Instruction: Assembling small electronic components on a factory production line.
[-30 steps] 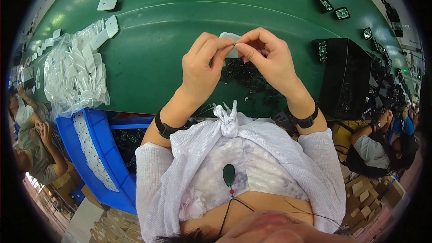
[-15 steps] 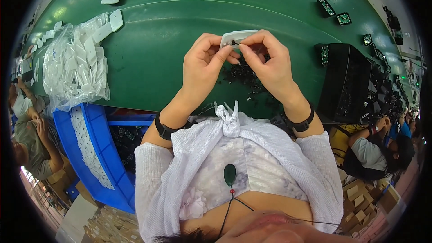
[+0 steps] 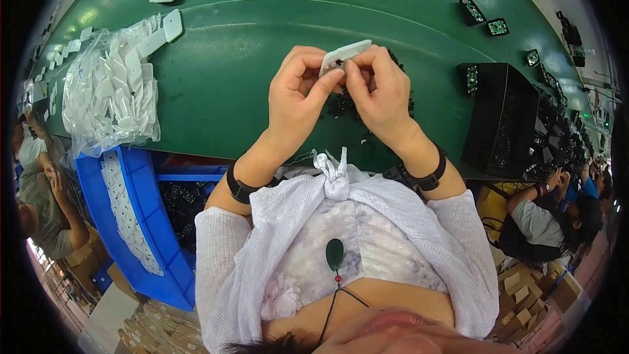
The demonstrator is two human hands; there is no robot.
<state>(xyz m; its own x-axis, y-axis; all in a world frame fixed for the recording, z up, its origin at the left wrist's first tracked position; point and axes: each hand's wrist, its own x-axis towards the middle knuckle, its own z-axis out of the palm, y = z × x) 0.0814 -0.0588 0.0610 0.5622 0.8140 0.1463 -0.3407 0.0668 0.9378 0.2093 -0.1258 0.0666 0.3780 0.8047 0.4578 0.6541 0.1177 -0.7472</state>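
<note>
Currently I've got the left hand (image 3: pixel 293 92) shut on the white plate (image 3: pixel 347 50), thumb on the near side, fingers mostly hidden behind. Right hand (image 3: pixel 382 92) is closed at the plate's right end, thumb tip beside a small black part (image 3: pixel 339 63); can't tell if that's pinched too. Plate is tilted, over the worktop (image 3: pixel 223 59), mid-width, nearer the near edge. Looks light, stiff, smooth, maybe slippery; I'd hold it by the rim. Black part looks tiny, easy to drop. Below the hands: heap of small black parts (image 3: pixel 341 106), so low sweeps could scatter it. Leftward, green surface runs to the plastic bag (image 3: pixel 114 95) at the near-left corner; I'd move that way or toward the far edge. Rightward, black box (image 3: pixel 501 121) by the near edge limits swing.
</note>
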